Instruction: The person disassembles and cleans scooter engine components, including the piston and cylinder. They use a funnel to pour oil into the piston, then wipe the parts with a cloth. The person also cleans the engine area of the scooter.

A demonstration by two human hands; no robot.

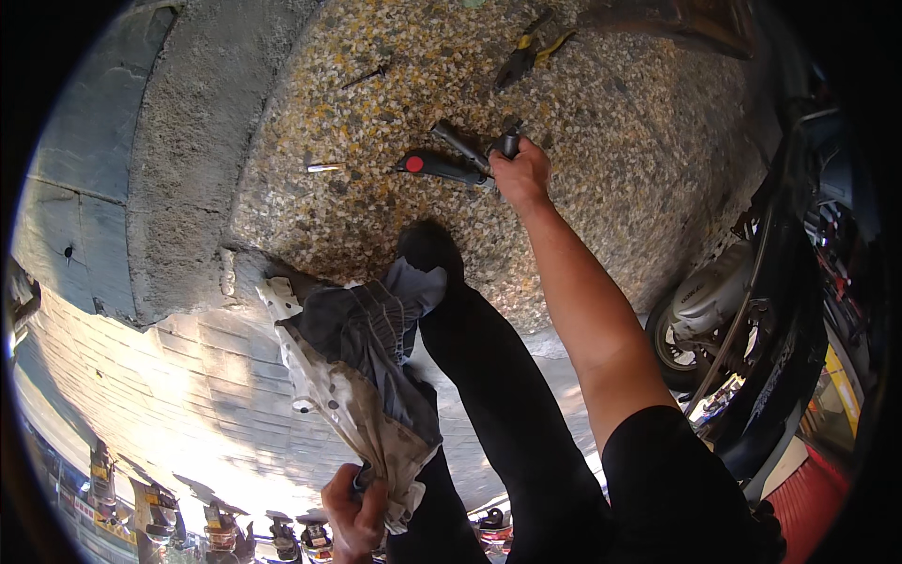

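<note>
My right hand (pixel 521 176) reaches out to the speckled stone ground, its fingers closed round a short dark cylindrical metal piece (pixel 510 144), whose exact kind I cannot make out. Beside those fingers lie a dark metal tube (pixel 458 143) and a black handle with a red dot (pixel 440 167). Low in the view, my left hand (pixel 355 515) is closed at the bottom end of a stained grey and white rag (pixel 362 352). A bit of something dark blue shows between its fingers and the cloth. The rag hangs across my leg.
Pliers with yellow handles (pixel 524 58) lie at the far side, and a dark bolt (pixel 365 77) and a small silvery piece (pixel 325 167) lie further left. A motorbike (pixel 714 301) stands close on the right. Grey paving (pixel 211 367) runs along the left, with parked motorbikes beyond.
</note>
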